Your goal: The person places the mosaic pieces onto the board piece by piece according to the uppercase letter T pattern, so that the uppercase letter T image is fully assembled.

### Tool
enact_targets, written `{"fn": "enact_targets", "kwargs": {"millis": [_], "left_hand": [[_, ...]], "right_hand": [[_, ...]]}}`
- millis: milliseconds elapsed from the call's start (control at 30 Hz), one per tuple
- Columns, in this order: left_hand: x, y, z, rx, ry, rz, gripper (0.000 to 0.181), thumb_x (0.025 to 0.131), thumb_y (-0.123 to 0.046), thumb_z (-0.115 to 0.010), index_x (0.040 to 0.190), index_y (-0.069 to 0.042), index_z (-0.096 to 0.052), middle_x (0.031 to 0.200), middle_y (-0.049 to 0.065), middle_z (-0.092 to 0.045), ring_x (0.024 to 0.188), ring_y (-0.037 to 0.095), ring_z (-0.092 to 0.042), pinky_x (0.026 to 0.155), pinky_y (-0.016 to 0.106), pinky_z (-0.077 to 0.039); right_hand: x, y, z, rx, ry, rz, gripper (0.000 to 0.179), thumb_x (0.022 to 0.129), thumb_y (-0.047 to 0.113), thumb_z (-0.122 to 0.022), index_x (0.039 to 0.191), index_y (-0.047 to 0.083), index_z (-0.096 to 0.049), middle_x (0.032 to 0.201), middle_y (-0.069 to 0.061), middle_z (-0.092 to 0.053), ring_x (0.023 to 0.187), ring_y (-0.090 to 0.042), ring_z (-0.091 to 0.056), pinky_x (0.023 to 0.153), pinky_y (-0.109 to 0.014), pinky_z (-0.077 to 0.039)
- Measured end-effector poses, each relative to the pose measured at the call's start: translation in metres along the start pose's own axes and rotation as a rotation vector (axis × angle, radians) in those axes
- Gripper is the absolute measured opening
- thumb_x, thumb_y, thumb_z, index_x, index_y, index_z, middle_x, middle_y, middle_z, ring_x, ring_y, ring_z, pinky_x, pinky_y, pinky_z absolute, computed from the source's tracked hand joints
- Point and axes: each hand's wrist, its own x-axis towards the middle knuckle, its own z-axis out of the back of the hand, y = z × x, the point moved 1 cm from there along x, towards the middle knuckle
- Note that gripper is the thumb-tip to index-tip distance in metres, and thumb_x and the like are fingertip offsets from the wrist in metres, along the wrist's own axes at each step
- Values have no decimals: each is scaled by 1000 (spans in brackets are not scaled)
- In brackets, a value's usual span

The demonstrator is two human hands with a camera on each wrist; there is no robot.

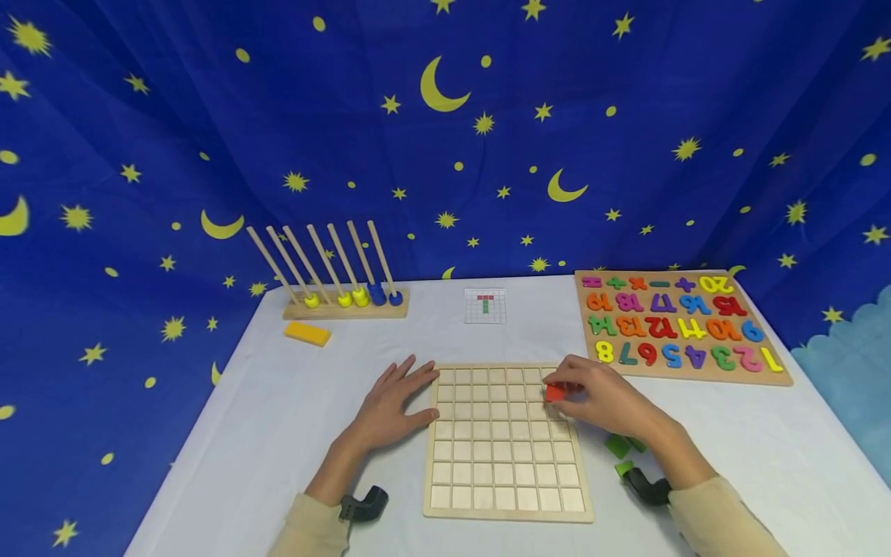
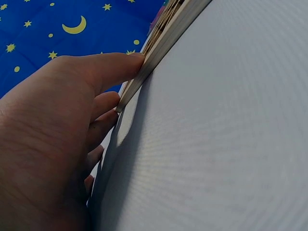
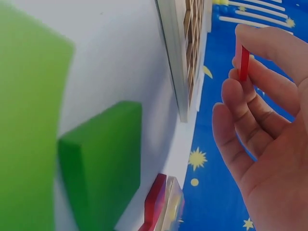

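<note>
A wooden grid board [image 1: 501, 451] with square recesses lies in front of the person. The left hand [image 1: 391, 406] has its thumb and fingertips on the board's left edge, fingers spread; the left wrist view shows that thumb [image 2: 115, 67] against the board's rim [image 2: 154, 53]. Over the board's upper right corner, the right hand [image 1: 612, 398] pinches a red square tile [image 1: 554, 393] between thumb and fingers. In the right wrist view the thin red tile [image 3: 244, 63] stands on edge in the fingers. Green tiles [image 1: 617, 445] lie on the table below the right wrist.
Behind the board lies a small pattern card [image 1: 485, 306] with a red and green T. A number puzzle board [image 1: 685, 329] stands back right. Back left are a peg stand [image 1: 348, 309] with yellow and blue beads and a yellow block [image 1: 308, 333].
</note>
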Motion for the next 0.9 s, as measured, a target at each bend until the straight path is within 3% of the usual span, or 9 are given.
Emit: {"fn": "enact_targets", "kwargs": {"millis": [100, 433, 900], "left_hand": [[0, -1, 1, 11, 1, 0, 67, 87, -57, -60, 143, -21, -48, 150, -7, -38, 143, 24, -21, 117, 43, -10], [0, -1, 1, 7, 13, 17, 68, 87, -58, -59, 143, -22, -48, 151, -9, -37, 143, 23, -20, 117, 42, -9], [1, -2, 1, 2, 16, 25, 67, 87, -55, -61, 143, -21, -48, 151, -8, -36, 143, 23, -19, 117, 42, -9]], "right_hand": [[3, 0, -2, 2, 5, 22, 30, 82, 25, -77, 111, 17, -72, 96, 15, -58, 82, -10, -53, 70, -28, -49], [12, 6, -7, 21, 25, -10, 29, 81, 28, -78, 107, 18, -72, 91, 14, -58, 79, -9, -55, 68, -26, -50], [27, 11, -19, 69, 94, 41, 28, 81, 28, -78, 106, 21, -70, 92, 13, -59, 81, -8, -53, 70, -25, -49]]}}
